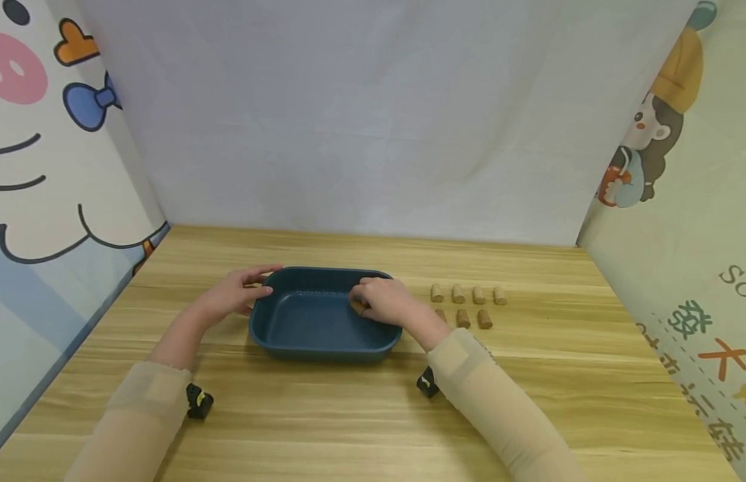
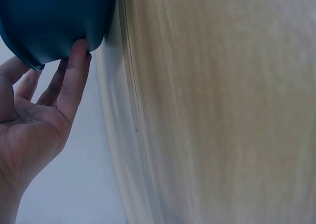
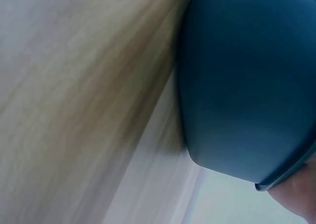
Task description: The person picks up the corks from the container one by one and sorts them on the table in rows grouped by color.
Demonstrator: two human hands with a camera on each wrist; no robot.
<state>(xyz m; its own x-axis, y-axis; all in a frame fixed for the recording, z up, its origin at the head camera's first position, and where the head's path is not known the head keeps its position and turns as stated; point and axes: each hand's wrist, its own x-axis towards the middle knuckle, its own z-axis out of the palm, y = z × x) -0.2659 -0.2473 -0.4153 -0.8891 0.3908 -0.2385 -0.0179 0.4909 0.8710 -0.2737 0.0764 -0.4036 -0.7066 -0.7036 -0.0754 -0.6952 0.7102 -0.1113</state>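
A dark blue, rounded-rectangular basin (image 1: 325,353) stands on the wooden table. At its left end my left hand (image 1: 231,294) rests with fairly straight fingers; the left wrist view shows fingertips (image 2: 79,46) against the outer wall and other fingers near the rim. My right hand (image 1: 382,300) reaches over the right rim into the basin, fingers curled downward. A small tan cork (image 1: 356,307) shows at its fingertips, mostly hidden by the hand. In the right wrist view, the basin's outer wall (image 3: 247,95) hides nearly all of that hand.
Right of the basin, several upright corks stand in two rows, such as a light cork (image 1: 458,293) at the back and a darker cork (image 1: 484,319) in front. The right forearm partly covers the front row. A pale cloth (image 1: 373,134) hangs behind the table.
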